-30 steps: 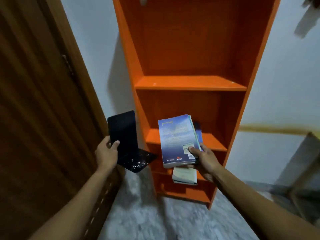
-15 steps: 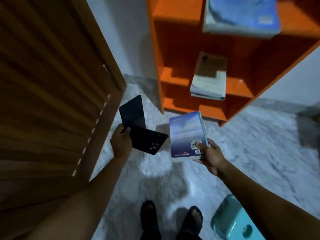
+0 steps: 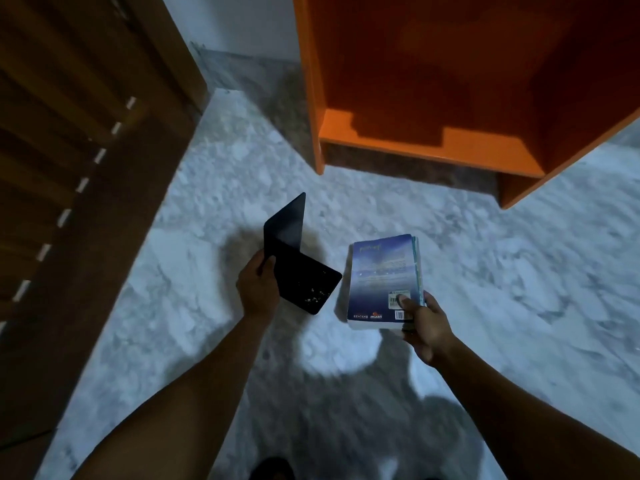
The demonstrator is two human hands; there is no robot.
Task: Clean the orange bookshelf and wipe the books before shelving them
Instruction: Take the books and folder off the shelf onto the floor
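The orange bookshelf (image 3: 429, 147) fills the upper right; only its bottom compartment shows, with nothing in it. My left hand (image 3: 258, 287) grips a black L-shaped bookend (image 3: 294, 265) at its bend, one plate upright and the other flat with pale specks on it. My right hand (image 3: 424, 323) holds a small stack of books by the lower corner, thumb on the barcode of the blue paperback (image 3: 382, 278) on top. Both hands hover above the floor in front of the shelf, a short gap between bookend and books.
A brown wooden door (image 3: 72, 174) runs along the left side. The floor is grey-white marbled tile (image 3: 519, 306). My dark sandal (image 3: 273, 469) shows at the bottom edge. A white wall (image 3: 239, 22) stands behind the shelf.
The view has tilted further down, so the upper shelves and their books have left the frame. Both hands have come lower and closer together, still holding the bookend and the books.
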